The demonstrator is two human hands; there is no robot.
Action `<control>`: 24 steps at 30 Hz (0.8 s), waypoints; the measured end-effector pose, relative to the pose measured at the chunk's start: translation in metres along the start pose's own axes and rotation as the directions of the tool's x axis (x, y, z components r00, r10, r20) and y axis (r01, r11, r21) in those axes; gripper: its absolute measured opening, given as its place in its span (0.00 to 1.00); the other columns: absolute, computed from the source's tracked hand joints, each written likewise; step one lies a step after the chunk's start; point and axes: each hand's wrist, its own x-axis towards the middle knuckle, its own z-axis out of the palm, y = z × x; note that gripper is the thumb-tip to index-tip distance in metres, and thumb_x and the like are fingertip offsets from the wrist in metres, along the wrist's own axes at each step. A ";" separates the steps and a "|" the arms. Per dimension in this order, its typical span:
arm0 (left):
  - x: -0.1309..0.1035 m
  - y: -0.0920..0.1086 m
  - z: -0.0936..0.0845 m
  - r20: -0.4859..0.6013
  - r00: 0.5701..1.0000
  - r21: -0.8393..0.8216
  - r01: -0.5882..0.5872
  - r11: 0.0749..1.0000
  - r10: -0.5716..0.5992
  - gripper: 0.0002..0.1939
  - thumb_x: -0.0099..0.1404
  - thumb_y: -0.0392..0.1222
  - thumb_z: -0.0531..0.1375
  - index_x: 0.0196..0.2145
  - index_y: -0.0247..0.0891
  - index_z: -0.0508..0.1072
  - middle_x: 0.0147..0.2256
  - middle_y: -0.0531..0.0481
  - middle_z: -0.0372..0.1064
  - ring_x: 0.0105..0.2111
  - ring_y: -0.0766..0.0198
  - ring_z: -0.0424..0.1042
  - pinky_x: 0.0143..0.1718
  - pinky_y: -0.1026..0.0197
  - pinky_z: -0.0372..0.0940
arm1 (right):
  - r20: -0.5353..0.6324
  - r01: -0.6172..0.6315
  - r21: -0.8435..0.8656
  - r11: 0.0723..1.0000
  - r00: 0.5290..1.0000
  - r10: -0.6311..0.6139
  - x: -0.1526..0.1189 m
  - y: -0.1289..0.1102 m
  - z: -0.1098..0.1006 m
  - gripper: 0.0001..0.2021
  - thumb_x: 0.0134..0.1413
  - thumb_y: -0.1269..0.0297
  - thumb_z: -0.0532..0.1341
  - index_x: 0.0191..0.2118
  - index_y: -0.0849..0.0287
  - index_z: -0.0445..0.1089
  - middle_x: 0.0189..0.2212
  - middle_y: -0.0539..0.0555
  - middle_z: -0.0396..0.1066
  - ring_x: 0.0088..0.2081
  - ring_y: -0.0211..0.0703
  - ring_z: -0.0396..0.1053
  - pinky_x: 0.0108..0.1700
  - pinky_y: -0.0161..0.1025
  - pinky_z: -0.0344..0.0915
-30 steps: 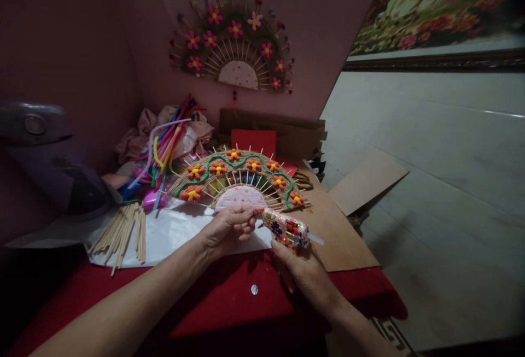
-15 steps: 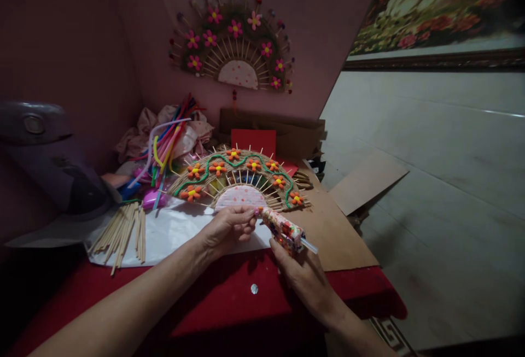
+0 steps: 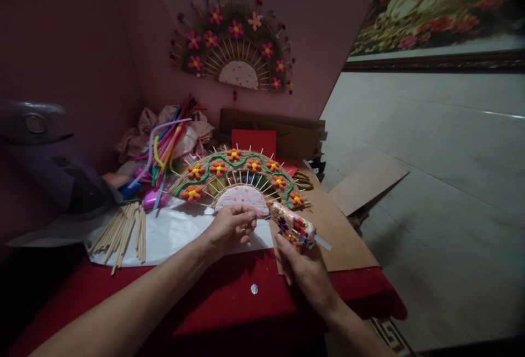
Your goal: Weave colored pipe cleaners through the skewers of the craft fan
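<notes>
From here the right hand grips a glue gun, glossy and flower-patterned, a pale stick jutting behind. Its tip sits just beside the left hand's curled fingers; whether they pinch anything, I can't tell. Beyond them: a flowered twine fan.

Bare forearms, bare fingers

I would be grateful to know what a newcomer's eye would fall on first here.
Most likely the fan-shaped craft piece in the centre, with its orange flowers. Above it, a similar, dimmer fan with pink flowers shows against the pink panel. Nearer the viewer, right of centre, the brightly patterned glue gun stands out in the right grip.
</notes>
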 end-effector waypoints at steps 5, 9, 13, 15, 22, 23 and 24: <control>0.001 -0.002 0.002 -0.031 0.998 0.075 -0.058 0.995 0.060 0.12 0.51 0.42 0.65 0.24 0.32 0.67 0.19 0.54 0.64 0.14 0.76 0.55 0.11 0.71 0.50 | 0.043 -0.093 0.100 0.991 0.995 0.089 0.006 0.004 -0.014 0.20 0.53 0.50 0.57 0.19 0.58 0.57 0.11 0.44 0.55 0.11 0.30 0.52 0.14 0.30 0.50; 0.002 0.001 0.004 -0.107 0.992 0.124 -0.048 0.991 0.062 0.13 0.50 0.43 0.64 0.22 0.34 0.65 0.17 0.56 0.63 0.11 0.76 0.53 0.09 0.71 0.46 | -0.034 -0.033 -0.231 0.972 0.999 0.026 0.015 0.002 -0.043 0.18 0.53 0.50 0.55 0.23 0.58 0.62 0.14 0.47 0.60 0.14 0.34 0.57 0.18 0.33 0.54; 0.002 0.006 0.001 -0.242 0.966 0.346 -0.001 0.938 0.090 0.10 0.52 0.44 0.61 0.24 0.35 0.66 0.14 0.58 0.61 0.09 0.75 0.50 0.10 0.70 0.42 | -0.058 0.021 -0.692 0.721 0.995 -0.085 0.026 0.004 -0.075 0.13 0.52 0.54 0.56 0.39 0.57 0.66 0.28 0.53 0.72 0.28 0.44 0.69 0.27 0.35 0.58; 0.003 0.006 -0.002 -0.260 0.950 0.524 -0.010 0.852 0.171 0.07 0.53 0.41 0.60 0.24 0.35 0.67 0.14 0.58 0.61 0.10 0.74 0.52 0.12 0.69 0.46 | -0.105 -0.076 -0.821 0.566 0.994 -0.018 0.029 0.008 -0.086 0.14 0.53 0.56 0.55 0.42 0.57 0.64 0.31 0.55 0.72 0.30 0.47 0.70 0.27 0.36 0.57; -0.001 -0.002 -0.004 0.192 0.943 0.903 -0.278 0.326 0.273 0.05 0.52 0.33 0.58 0.27 0.34 0.74 0.27 0.49 0.70 0.27 0.66 0.66 0.29 0.65 0.60 | -0.058 -0.082 -0.854 0.513 0.996 0.062 0.031 0.019 -0.097 0.18 0.54 0.53 0.52 0.48 0.58 0.61 0.43 0.59 0.70 0.43 0.53 0.69 0.36 0.40 0.61; -0.003 -0.002 -0.003 0.250 0.932 0.914 -0.317 0.254 0.264 0.05 0.54 0.33 0.58 0.27 0.35 0.74 0.28 0.49 0.69 0.28 0.66 0.66 0.29 0.64 0.60 | -0.056 -0.077 -0.845 0.530 0.997 0.057 0.031 0.019 -0.097 0.18 0.54 0.53 0.53 0.47 0.58 0.61 0.44 0.59 0.70 0.43 0.53 0.69 0.37 0.41 0.61; -0.004 -0.003 -0.002 0.296 0.922 0.921 -0.345 0.182 0.251 0.06 0.55 0.34 0.57 0.28 0.35 0.75 0.29 0.48 0.69 0.28 0.66 0.66 0.30 0.64 0.60 | -0.051 -0.069 -0.837 0.543 0.998 0.047 0.031 0.020 -0.098 0.19 0.54 0.53 0.53 0.47 0.58 0.61 0.44 0.59 0.70 0.43 0.53 0.69 0.38 0.41 0.61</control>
